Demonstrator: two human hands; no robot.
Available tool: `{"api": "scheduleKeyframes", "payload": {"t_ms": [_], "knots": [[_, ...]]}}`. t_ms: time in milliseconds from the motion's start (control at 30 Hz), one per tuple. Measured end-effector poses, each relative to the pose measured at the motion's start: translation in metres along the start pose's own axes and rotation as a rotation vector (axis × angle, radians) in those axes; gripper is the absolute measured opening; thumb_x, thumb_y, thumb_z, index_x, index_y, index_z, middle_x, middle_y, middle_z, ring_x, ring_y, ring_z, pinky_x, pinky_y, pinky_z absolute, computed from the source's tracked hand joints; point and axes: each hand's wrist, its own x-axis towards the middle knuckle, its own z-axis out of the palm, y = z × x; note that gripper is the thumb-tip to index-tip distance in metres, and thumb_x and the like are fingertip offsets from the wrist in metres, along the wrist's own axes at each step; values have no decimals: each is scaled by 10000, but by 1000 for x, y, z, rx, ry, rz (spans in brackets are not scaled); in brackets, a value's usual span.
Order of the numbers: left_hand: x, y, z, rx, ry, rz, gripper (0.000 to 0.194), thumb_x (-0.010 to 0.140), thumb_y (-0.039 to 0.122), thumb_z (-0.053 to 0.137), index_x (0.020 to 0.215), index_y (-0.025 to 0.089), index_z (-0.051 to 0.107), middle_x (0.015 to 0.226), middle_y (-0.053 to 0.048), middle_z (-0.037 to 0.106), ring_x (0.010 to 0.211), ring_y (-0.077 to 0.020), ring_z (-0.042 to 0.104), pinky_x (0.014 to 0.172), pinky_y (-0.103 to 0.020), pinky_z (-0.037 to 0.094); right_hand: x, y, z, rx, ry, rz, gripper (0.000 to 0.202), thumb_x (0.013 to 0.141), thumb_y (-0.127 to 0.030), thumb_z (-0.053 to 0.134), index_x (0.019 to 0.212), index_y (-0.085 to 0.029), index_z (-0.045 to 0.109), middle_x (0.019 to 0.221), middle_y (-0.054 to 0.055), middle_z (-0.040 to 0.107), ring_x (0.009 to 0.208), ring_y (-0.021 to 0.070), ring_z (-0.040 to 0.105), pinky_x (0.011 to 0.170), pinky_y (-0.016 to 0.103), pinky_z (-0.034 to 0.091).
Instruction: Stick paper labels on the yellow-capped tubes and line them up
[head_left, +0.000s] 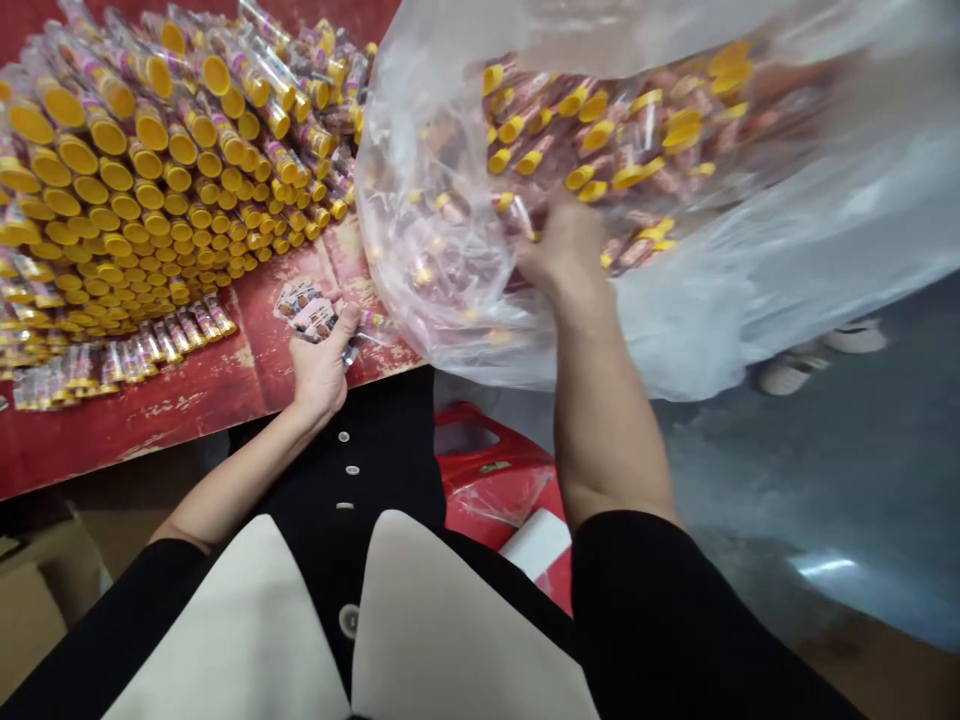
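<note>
My left hand (pixel 321 372) is closed around a fanned bunch of small printed cards (pixel 306 308), held just above the front edge of the red table. Beside its thumb lies a clear tube (pixel 377 320) with a purple label. My right hand (pixel 568 245) reaches into a big translucent plastic bag (pixel 675 345). Motion smears it, and its fingers are hidden, so whether it grips a tube is unclear. Many yellow-capped tubes (pixel 598 134) lie loose in the bag around it.
On the left of the worn red table (pixel 262 375) rises a large stack of yellow-capped tubes (pixel 154 190), with a row of tubes (pixel 169 338) along its front. Below are a red plastic stool (pixel 472 480) and cardboard boxes (pixel 34 620). Pale shoes (pixel 784 375) show on the right.
</note>
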Motion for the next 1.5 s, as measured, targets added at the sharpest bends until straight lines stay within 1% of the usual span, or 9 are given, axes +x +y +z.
{"api": "scheduleKeyframes", "payload": {"t_ms": [100, 167, 267, 367, 533, 767, 1000, 1267, 1500], "knots": [[-1, 4, -2, -13, -9, -18, 520, 462, 378, 961, 865, 171, 707, 766, 38, 674, 690, -65, 624, 721, -210, 506, -43, -26, -18, 143, 152, -77, 209, 853, -154, 642, 1038, -240, 689, 1095, 110, 685, 1082, 257, 616, 1027, 536, 482], [1, 8, -7, -2, 11, -15, 518, 475, 391, 955, 877, 178, 708, 792, 32, 682, 700, -68, 625, 711, -208, 507, -87, -50, -33, 401, 144, -226, 306, 905, -213, 626, 1200, -270, 686, 1215, 100, 663, 1142, 234, 622, 985, 453, 527], [3, 12, -14, 21, 21, 1, 523, 485, 431, 944, 887, 187, 714, 789, 37, 675, 675, -53, 605, 683, -186, 496, -147, -81, -37, 668, 33, -320, 341, 853, -230, 723, 1186, -299, 704, 1075, 51, 707, 986, 205, 680, 814, 378, 572], [4, 14, -19, 22, 8, 8, 506, 503, 437, 938, 879, 181, 717, 750, 48, 654, 646, -36, 588, 651, -164, 481, -176, -98, -22, 707, -10, -382, 324, 804, -196, 769, 1115, -272, 723, 994, 30, 723, 935, 191, 692, 808, 356, 574], [0, 17, -28, 20, -34, 7, 470, 548, 431, 924, 888, 177, 722, 729, 51, 638, 636, -31, 582, 628, -150, 462, -177, -109, -7, 572, -28, -514, 410, 784, -150, 776, 1170, -273, 715, 1038, 48, 737, 952, 199, 702, 828, 356, 586], [2, 18, -41, 56, -64, 23, 418, 603, 387, 909, 931, 200, 730, 737, 58, 644, 637, -38, 592, 662, -172, 482, -178, -120, -21, 493, 10, -595, 505, 775, -158, 790, 1247, -310, 693, 1063, 46, 737, 954, 216, 708, 814, 371, 602], [3, 18, -48, 67, -49, -17, 462, 574, 435, 913, 926, 193, 736, 755, 44, 653, 650, -49, 591, 673, -183, 493, -180, -123, -14, 443, -29, -654, 581, 757, -102, 789, 1284, -315, 671, 1063, 50, 739, 955, 214, 707, 797, 359, 604], [7, 15, -60, 103, -167, -5, 460, 617, 456, 888, 965, 200, 728, 763, 37, 649, 633, -58, 585, 666, -206, 516, -180, -131, -24, 267, -52, -767, 527, 802, -107, 747, 1284, -300, 658, 1072, 46, 741, 942, 185, 719, 815, 317, 601], [1, 20, -60, 162, -157, -10, 440, 621, 427, 893, 968, 213, 728, 703, 38, 639, 632, -76, 598, 690, -214, 515, -180, -124, -19, 368, -88, -621, 537, 789, -189, 781, 1287, -353, 664, 1080, 43, 733, 957, 228, 709, 809, 383, 608]]}}
